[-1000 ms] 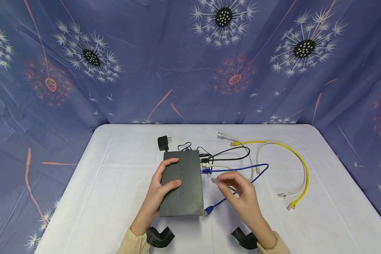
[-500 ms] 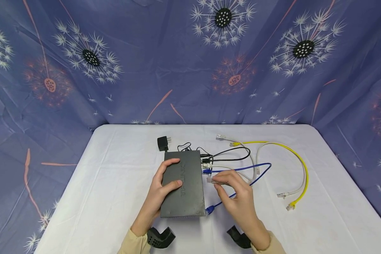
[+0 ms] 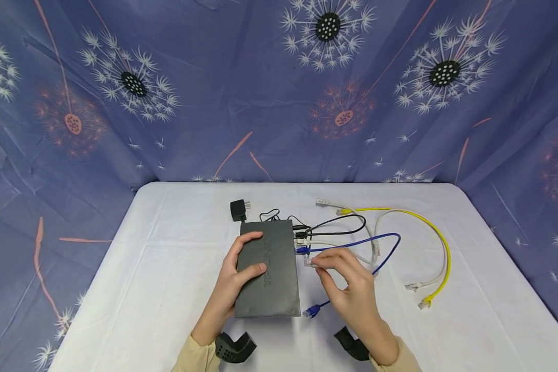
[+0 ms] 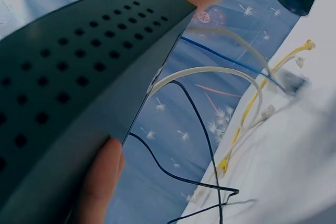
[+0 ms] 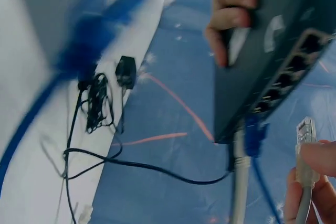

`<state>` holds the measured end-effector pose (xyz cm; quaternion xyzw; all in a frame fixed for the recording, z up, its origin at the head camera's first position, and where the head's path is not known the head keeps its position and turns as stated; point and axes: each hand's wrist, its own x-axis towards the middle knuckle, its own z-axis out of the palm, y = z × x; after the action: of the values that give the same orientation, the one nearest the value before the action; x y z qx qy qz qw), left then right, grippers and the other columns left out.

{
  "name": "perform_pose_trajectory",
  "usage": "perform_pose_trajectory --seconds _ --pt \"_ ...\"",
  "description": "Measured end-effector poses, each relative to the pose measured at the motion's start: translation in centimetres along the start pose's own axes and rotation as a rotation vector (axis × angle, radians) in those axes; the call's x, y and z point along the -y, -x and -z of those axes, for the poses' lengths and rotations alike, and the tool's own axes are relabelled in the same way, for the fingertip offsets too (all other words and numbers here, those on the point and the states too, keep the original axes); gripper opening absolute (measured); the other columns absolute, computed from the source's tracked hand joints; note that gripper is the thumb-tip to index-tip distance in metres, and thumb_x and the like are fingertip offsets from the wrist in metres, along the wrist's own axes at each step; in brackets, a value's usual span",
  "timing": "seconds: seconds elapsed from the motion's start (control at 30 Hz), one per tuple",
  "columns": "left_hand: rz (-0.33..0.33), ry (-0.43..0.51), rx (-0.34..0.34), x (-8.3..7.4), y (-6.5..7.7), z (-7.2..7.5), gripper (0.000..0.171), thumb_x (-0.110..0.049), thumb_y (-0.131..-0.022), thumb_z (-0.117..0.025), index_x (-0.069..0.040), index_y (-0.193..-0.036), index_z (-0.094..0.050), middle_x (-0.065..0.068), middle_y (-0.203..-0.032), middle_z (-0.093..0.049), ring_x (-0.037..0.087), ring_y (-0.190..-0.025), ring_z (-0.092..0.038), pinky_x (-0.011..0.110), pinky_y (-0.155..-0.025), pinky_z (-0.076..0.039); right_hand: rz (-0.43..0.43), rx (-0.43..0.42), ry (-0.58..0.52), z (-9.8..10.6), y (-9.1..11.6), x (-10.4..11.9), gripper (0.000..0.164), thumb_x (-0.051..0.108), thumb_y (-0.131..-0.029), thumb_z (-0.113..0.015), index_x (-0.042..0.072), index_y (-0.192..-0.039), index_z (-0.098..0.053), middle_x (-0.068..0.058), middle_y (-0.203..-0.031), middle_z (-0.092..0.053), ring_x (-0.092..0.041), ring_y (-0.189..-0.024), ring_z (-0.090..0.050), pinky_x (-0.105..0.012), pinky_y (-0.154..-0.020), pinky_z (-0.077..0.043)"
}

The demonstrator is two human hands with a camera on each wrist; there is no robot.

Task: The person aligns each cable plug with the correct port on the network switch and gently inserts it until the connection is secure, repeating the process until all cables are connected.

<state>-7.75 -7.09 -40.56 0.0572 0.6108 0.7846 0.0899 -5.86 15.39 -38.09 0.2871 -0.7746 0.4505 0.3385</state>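
Note:
My left hand grips a black TP-LINK network switch, thumb and a finger lying over its top. Several ports line its right side. A black cord, a white network cable and a blue network cable run into that side. Between the fingertips of my right hand is the clear plug of a light grey network cable. This plug points at the switch, just below the blue one, with a small gap before the ports. The blue cable's other plug hangs near the switch's front right corner.
A black power adapter with its prongs and coiled cord lies behind the switch. On the right of the white table, a yellow cable curves beside a white network cable. A patterned blue curtain hangs behind.
My right hand has moved slightly left, bringing the clear plug closer to the ports. The blue cable's loop and its loose plug have shifted right. My left hand keeps its grip.

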Motion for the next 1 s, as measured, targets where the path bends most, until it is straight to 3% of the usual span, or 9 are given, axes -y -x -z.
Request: perform_pose_trajectory --seconds 0.13,0.27,0.4,0.57,0.7,0.83,1.0 --pt "-0.007 0.005 0.021 -0.1 0.1 -0.1 0.055 -0.004 -0.084 -0.064 -0.023 -0.134 -0.051 0.011 -0.132 -0.040 0.032 -0.111 -0.039 0.044 -0.081 -0.043 0.039 0.008 0.026 -0.2 0.2 -0.6 0.024 -0.013 -0.073 -0.066 0.003 -0.090 -0.071 -0.007 -0.091 -0.064 -0.021 -0.086 -0.061 -0.018 -0.082 -0.045" --pt "-0.005 -0.002 0.025 -0.2 0.2 -0.2 0.055 -0.004 -0.084 -0.064 -0.023 -0.133 -0.051 0.011 -0.130 -0.040 0.032 -0.110 -0.040 0.045 -0.080 -0.043 0.085 0.015 0.037 -0.6 0.3 -1.0 0.010 0.000 -0.087 -0.061 0.001 -0.089 -0.071 -0.007 -0.091 -0.064 -0.022 -0.083 -0.059 -0.018 -0.080 -0.045" --pt "-0.008 -0.015 0.024 -0.2 0.1 -0.3 0.055 -0.005 -0.083 -0.065 -0.024 -0.133 -0.052 0.011 -0.130 -0.042 0.032 -0.109 -0.040 0.044 -0.081 -0.042 0.095 0.016 0.033 -1.0 0.5 -1.1 0.019 0.010 -0.096 -0.056 0.000 -0.088 -0.071 -0.007 -0.090 -0.064 -0.021 -0.081 -0.059 -0.018 -0.078 -0.045" --pt "-0.019 -0.020 0.018 -0.3 0.0 -0.3 0.055 -0.006 -0.082 -0.066 -0.024 -0.132 -0.052 0.010 -0.130 -0.042 0.031 -0.110 -0.040 0.044 -0.083 -0.041 0.084 0.010 0.038 -1.2 0.8 -1.2 0.020 0.012 -0.096 -0.057 0.000 -0.090 -0.072 -0.007 -0.090 -0.065 -0.022 -0.082 -0.059 -0.018 -0.078 -0.045" --pt "-0.015 -0.020 0.027 -0.3 0.0 -0.3 0.055 -0.007 -0.083 -0.066 -0.024 -0.133 -0.052 0.010 -0.130 -0.042 0.032 -0.109 -0.041 0.044 -0.082 -0.042 0.101 0.008 0.057 -1.3 0.9 -1.4 0.009 -0.001 -0.089 -0.063 -0.001 -0.091 -0.072 -0.008 -0.091 -0.064 -0.023 -0.082 -0.059 -0.020 -0.077 -0.046" --pt "-0.006 -0.020 0.038 -0.2 -0.1 -0.3 0.054 -0.007 -0.084 -0.065 -0.025 -0.133 -0.051 0.010 -0.131 -0.042 0.032 -0.109 -0.042 0.045 -0.081 -0.042 0.126 0.000 0.080 -1.4 1.0 -1.6 0.014 -0.011 -0.082 -0.065 -0.001 -0.091 -0.071 -0.009 -0.091 -0.064 -0.024 -0.081 -0.059 -0.023 -0.073 -0.046" --pt "-0.003 -0.020 0.046 -0.1 -0.1 -0.4 0.054 -0.006 -0.084 -0.065 -0.025 -0.133 -0.051 0.010 -0.131 -0.042 0.032 -0.109 -0.041 0.045 -0.081 -0.042 0.130 -0.004 0.106 -1.5 1.2 -1.8 0.012 -0.007 -0.088 -0.062 -0.001 -0.091 -0.072 -0.009 -0.091 -0.064 -0.024 -0.082 -0.059 -0.023 -0.073 -0.047"
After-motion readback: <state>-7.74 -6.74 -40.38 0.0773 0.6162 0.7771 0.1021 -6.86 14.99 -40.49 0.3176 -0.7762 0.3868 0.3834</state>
